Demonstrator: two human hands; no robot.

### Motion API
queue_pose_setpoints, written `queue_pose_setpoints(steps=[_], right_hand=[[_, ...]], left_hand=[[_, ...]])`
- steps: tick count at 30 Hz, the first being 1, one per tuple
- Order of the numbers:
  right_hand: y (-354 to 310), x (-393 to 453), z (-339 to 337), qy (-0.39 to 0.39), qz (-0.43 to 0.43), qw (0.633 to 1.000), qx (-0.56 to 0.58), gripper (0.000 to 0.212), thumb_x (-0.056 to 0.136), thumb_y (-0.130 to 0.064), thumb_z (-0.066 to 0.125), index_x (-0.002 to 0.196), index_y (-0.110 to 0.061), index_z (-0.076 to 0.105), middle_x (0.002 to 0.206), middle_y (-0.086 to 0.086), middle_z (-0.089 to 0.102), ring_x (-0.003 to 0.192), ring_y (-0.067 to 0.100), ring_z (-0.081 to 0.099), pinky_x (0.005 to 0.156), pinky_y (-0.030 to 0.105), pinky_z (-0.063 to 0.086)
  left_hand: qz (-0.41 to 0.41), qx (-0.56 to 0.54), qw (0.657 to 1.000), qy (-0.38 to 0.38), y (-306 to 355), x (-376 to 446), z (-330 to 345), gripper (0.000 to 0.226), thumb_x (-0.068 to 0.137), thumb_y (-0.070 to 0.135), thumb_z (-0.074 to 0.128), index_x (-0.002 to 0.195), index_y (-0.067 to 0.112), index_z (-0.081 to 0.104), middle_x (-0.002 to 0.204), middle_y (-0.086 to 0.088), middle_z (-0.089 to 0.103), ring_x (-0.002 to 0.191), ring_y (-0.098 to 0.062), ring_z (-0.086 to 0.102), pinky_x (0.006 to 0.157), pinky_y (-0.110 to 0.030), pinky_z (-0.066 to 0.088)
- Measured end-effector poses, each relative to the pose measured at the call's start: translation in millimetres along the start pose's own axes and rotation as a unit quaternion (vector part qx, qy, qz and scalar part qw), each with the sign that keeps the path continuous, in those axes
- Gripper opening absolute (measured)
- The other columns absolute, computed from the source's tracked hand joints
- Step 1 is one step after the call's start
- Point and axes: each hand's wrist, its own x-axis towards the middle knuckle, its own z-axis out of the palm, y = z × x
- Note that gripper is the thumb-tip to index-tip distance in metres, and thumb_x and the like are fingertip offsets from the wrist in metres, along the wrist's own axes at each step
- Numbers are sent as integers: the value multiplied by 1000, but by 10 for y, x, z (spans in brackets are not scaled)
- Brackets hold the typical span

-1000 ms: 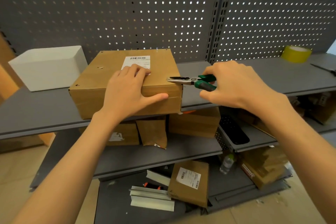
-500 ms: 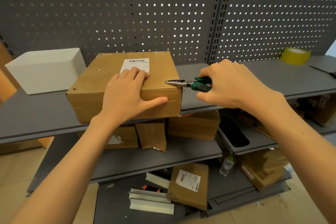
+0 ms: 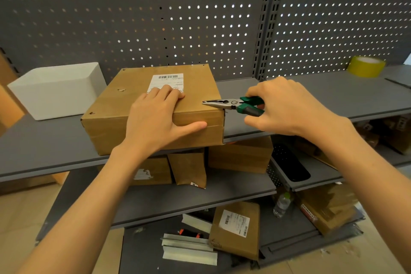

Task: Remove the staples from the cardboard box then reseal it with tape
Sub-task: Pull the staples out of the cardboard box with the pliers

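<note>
A brown cardboard box (image 3: 124,113) with a white shipping label (image 3: 165,80) sits on the grey upper shelf (image 3: 44,140). My left hand (image 3: 158,118) lies flat on the box's top, fingers straight, thumb along the front face. My right hand (image 3: 287,107) grips green-handled needle-nose pliers (image 3: 231,104); their jaws lie over the top right edge of the box, near its front corner. A small staple (image 3: 121,90) shows on the box top at the left. A yellow tape roll (image 3: 365,66) stands at the far right of the shelf.
A white open bin (image 3: 55,89) stands left of the box. A perforated grey back panel (image 3: 178,18) rises behind the shelf. Lower shelves hold several cardboard parcels (image 3: 240,155), a black tray (image 3: 289,164), a plastic bottle (image 3: 282,203) and white strips (image 3: 189,251).
My right hand has brought the pliers' jaws a little lower onto the box's top right edge. My left hand stays flat on the box.
</note>
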Motion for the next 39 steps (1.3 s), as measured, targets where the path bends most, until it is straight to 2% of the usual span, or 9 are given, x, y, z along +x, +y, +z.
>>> queue_pose_setpoints(steps=[2, 7, 13, 17, 21, 26, 31, 35, 39], right_hand=[[12, -3, 6, -10, 9, 1000, 28, 25, 75, -35, 60, 90, -16, 66, 69, 1, 60, 63, 24, 52, 55, 27, 35], [12, 3, 14, -25, 19, 998, 47, 23, 75, -34, 61, 90, -17, 67, 58, -9, 50, 52, 7, 43, 50, 25, 32], [-14, 35, 22, -2, -16, 1000, -12, 28, 76, -35, 59, 95, -16, 65, 75, -1, 60, 68, 23, 53, 55, 26, 31], [-8, 42, 8, -27, 14, 998, 46, 26, 75, -34, 61, 91, -14, 67, 71, 1, 61, 56, 17, 48, 49, 22, 32], [-153, 151, 47, 11, -21, 1000, 2, 26, 75, -36, 57, 89, -15, 64, 72, -1, 56, 66, 22, 49, 54, 27, 30], [-278, 330, 35, -2, -28, 999, 37, 20, 72, -36, 58, 75, -17, 60, 61, -3, 53, 59, 21, 50, 57, 28, 40], [-233, 259, 77, -2, -8, 997, 75, 24, 73, -37, 60, 87, -18, 67, 69, -1, 64, 62, 17, 52, 55, 27, 38], [-247, 278, 99, -5, 5, 996, 85, 26, 72, -37, 59, 88, -17, 68, 70, 0, 64, 65, 20, 54, 60, 30, 46], [-248, 288, 86, -3, 17, 995, 93, 27, 72, -38, 59, 87, -18, 68, 68, 0, 64, 62, 18, 52, 58, 29, 45]], left_hand=[[0, 0, 1000, -1, 2, 2, 0, 84, 68, 85, 30, 111, 19, 59, 108, -2, 63, 95, -22, 58, 74, -32, 45], [2, -3, 1000, -1, 5, 8, 1, 83, 68, 85, 30, 110, 19, 59, 108, -1, 63, 95, -21, 58, 73, -31, 44], [6, -4, 1000, 1, 0, 15, -2, 84, 69, 85, 29, 110, 19, 59, 107, -1, 63, 94, -21, 58, 73, -32, 45], [6, -7, 1000, 3, 1, 18, 1, 83, 69, 85, 30, 109, 18, 60, 106, -1, 64, 93, -22, 59, 72, -32, 45], [8, -3, 1000, 9, 1, 14, 1, 81, 70, 84, 32, 105, 17, 60, 102, -2, 64, 91, -22, 59, 69, -31, 44], [-11, -19, 1000, 9, -3, 20, -12, 80, 66, 87, 35, 96, 16, 58, 94, 0, 62, 83, -18, 56, 63, -27, 39], [-11, -24, 999, 18, 7, 7, -27, 76, 66, 84, 40, 94, 16, 60, 91, 1, 61, 82, -19, 57, 61, -25, 33], [-11, -18, 1000, 14, 9, 1, -44, 76, 67, 85, 40, 94, 16, 59, 91, 0, 62, 81, -18, 58, 61, -24, 33], [-6, -26, 1000, 4, 12, -1, -52, 77, 68, 85, 37, 98, 18, 60, 95, 1, 61, 85, -16, 57, 64, -23, 33]])
